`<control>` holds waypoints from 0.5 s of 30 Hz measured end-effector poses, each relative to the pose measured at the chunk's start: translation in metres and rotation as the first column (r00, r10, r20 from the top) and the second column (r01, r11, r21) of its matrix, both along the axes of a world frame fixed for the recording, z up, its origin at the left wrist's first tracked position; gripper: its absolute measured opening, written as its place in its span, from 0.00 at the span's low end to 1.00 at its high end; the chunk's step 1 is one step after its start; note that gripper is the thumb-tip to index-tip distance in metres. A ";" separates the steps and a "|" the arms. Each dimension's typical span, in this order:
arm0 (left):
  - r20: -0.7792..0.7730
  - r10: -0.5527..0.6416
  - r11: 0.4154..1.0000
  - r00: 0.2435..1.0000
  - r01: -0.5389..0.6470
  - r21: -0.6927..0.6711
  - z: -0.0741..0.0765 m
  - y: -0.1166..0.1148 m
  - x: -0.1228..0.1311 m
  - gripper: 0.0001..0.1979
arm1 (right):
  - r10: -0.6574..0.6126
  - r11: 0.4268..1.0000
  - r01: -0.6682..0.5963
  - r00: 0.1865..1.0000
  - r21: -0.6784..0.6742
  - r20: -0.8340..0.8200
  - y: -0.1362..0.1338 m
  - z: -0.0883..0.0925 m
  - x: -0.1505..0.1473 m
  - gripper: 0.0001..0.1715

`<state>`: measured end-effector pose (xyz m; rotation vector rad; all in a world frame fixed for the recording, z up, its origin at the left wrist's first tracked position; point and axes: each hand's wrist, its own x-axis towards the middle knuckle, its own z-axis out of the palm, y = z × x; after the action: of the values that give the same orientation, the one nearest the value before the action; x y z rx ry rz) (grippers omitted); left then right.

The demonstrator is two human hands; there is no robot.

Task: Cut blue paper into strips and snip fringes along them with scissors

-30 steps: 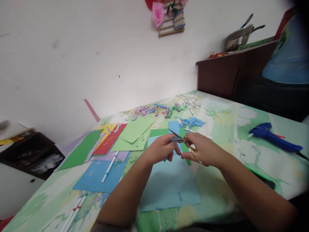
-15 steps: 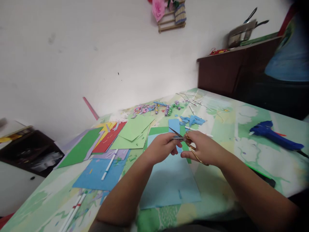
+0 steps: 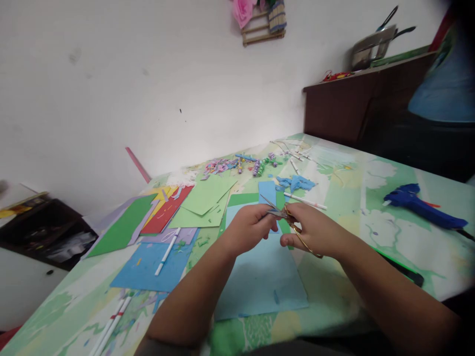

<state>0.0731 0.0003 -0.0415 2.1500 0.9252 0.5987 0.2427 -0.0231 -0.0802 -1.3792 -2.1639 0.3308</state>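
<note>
My right hand (image 3: pixel 317 230) grips a pair of gold-handled scissors (image 3: pixel 284 213), with fingers and thumb at the handles. The blades are parted and point left, toward my left hand (image 3: pixel 247 227). That hand is closed in a pinch beside the blades; whatever sits between its fingertips is too small or hidden to name. Both hands hover over a light blue sheet (image 3: pixel 263 282). A narrower blue strip (image 3: pixel 267 190) and a green sheet (image 3: pixel 245 199) lie just beyond them, partly covered by the hands.
Left are a blue sheet (image 3: pixel 148 269) with a white marker (image 3: pixel 167 252), a red sheet (image 3: pixel 168 210), light green sheets (image 3: pixel 206 195) and a dark green sheet (image 3: pixel 122 225). Crumpled blue scraps (image 3: pixel 297 183) lie ahead. A blue glue gun (image 3: pixel 423 205) rests at right, near a person's blue clothing (image 3: pixel 445 94).
The scissor blades are spread wider than before. My left fingers have curled slightly, and both hands stay in nearly the same place. The view has shifted a little.
</note>
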 end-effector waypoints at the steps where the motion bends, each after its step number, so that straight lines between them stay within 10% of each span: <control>1: 0.003 0.004 1.000 1.000 -0.004 -0.010 0.000 0.000 0.000 0.12 | -0.014 1.000 0.014 1.000 0.002 0.011 -0.001 0.001 -0.001 0.23; 15: 0.036 -0.020 0.994 0.999 0.024 -0.106 0.000 0.003 -0.002 0.12 | -0.118 0.991 0.106 0.979 0.080 0.167 0.002 0.001 0.001 0.26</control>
<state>0.0708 0.0035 -0.0419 2.0462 0.8934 0.5612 0.2432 -0.0214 -0.0788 -1.5318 -2.1999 0.0945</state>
